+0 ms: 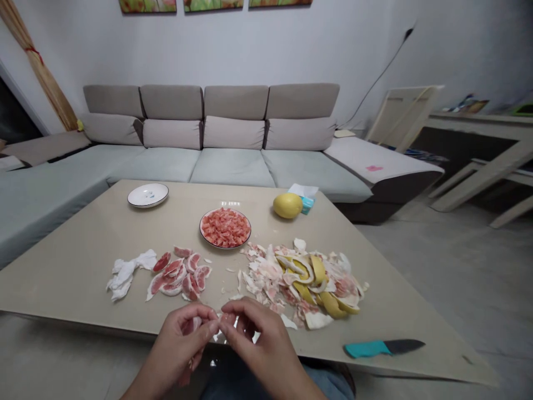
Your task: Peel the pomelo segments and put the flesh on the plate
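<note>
Both my hands meet at the near edge of the beige table [83, 244]. My left hand [181, 344] is curled around a pink pomelo segment [195, 324]. My right hand [260, 344] pinches the segment's white membrane at its tip. Just beyond the hands lie several unpeeled pink segments [179, 275] beside a crumpled white tissue [125, 272]. To the right is a heap of yellow peel and white pith [303, 278]. A plate of peeled pink flesh [225, 228] stands farther back.
A teal-handled knife [383, 348] lies at the table's near right edge. A whole yellow pomelo [287, 205] and a tissue pack [306, 197] are at the far side, an empty white plate [147, 195] at the far left. A grey sofa [216, 139] wraps behind.
</note>
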The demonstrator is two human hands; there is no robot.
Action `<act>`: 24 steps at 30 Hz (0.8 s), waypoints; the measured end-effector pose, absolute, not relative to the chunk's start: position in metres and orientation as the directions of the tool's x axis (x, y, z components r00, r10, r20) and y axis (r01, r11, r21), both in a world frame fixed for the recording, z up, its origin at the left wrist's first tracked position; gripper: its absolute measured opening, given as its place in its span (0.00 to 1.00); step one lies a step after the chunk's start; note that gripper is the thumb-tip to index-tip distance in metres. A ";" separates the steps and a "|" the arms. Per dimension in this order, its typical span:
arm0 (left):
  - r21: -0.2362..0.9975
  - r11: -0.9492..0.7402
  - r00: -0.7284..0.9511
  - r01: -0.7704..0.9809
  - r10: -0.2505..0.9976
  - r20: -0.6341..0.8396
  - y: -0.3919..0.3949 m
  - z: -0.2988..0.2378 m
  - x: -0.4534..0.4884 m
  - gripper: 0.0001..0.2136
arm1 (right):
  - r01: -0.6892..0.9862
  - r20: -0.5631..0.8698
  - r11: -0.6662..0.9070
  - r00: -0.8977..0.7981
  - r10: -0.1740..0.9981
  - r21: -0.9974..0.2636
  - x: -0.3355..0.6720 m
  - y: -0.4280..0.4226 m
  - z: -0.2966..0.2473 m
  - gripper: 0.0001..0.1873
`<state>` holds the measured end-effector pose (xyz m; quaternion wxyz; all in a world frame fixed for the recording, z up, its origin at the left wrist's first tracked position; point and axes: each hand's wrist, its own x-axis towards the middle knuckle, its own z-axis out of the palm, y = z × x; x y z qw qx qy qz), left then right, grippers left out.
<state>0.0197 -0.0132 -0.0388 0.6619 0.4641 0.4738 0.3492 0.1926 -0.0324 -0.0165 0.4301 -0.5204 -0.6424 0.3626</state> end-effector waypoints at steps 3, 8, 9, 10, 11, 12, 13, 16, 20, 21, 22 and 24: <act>0.936 0.351 0.322 -0.032 0.890 -0.323 -0.013 -0.040 0.018 0.16 | 0.367 0.183 0.209 -0.105 0.977 -0.906 0.195 -0.030 -0.019 0.10; 0.924 0.371 0.330 -0.094 0.887 -0.323 -0.015 -0.032 0.020 0.17 | 0.287 0.075 0.120 -0.165 0.984 -0.950 0.194 -0.028 -0.015 0.11; 0.920 0.378 0.341 -0.102 0.882 -0.325 -0.015 -0.031 0.019 0.17 | 0.232 0.012 0.053 -0.174 0.985 -0.971 0.193 -0.027 -0.014 0.13; 0.915 0.389 0.355 -0.103 0.874 -0.331 -0.015 -0.030 0.019 0.16 | 0.164 -0.058 -0.027 -0.190 0.980 -0.986 0.193 -0.026 -0.014 0.15; 0.911 0.400 0.368 -0.101 0.866 -0.340 -0.015 -0.030 0.018 0.16 | 0.091 -0.122 -0.104 -0.214 0.969 -0.990 0.194 -0.024 -0.013 0.17; 0.906 0.412 0.384 -0.096 0.855 -0.348 -0.015 -0.030 0.018 0.15 | 0.024 -0.173 -0.172 -0.244 0.954 -0.985 0.194 -0.022 -0.013 0.19; 0.901 0.423 0.397 -0.094 0.846 -0.356 -0.014 -0.030 0.017 0.15 | -0.034 -0.205 -0.222 -0.270 0.941 -0.974 0.195 -0.020 -0.013 0.20; 0.881 0.458 0.426 -0.117 0.825 -0.372 -0.014 -0.030 0.015 0.14 | -0.153 -0.234 -0.296 -0.331 0.914 -0.943 0.199 -0.016 -0.016 0.20; 0.851 0.494 0.461 -0.182 0.807 -0.370 -0.013 -0.031 0.016 0.13 | -0.255 -0.239 -0.348 -0.378 0.894 -0.902 0.200 -0.013 -0.022 0.19; 0.843 0.503 0.473 -0.190 0.799 -0.370 -0.013 -0.031 0.016 0.13 | -0.272 -0.240 -0.359 -0.387 0.890 -0.893 0.200 -0.012 -0.024 0.19; 0.836 0.513 0.483 -0.196 0.792 -0.373 -0.013 -0.030 0.017 0.13 | -0.286 -0.241 -0.370 -0.399 0.885 -0.884 0.199 -0.012 -0.025 0.18; 0.819 0.537 0.504 -0.205 0.775 -0.382 -0.012 -0.030 0.016 0.13 | -0.310 -0.244 -0.394 -0.428 0.871 -0.865 0.199 -0.011 -0.028 0.18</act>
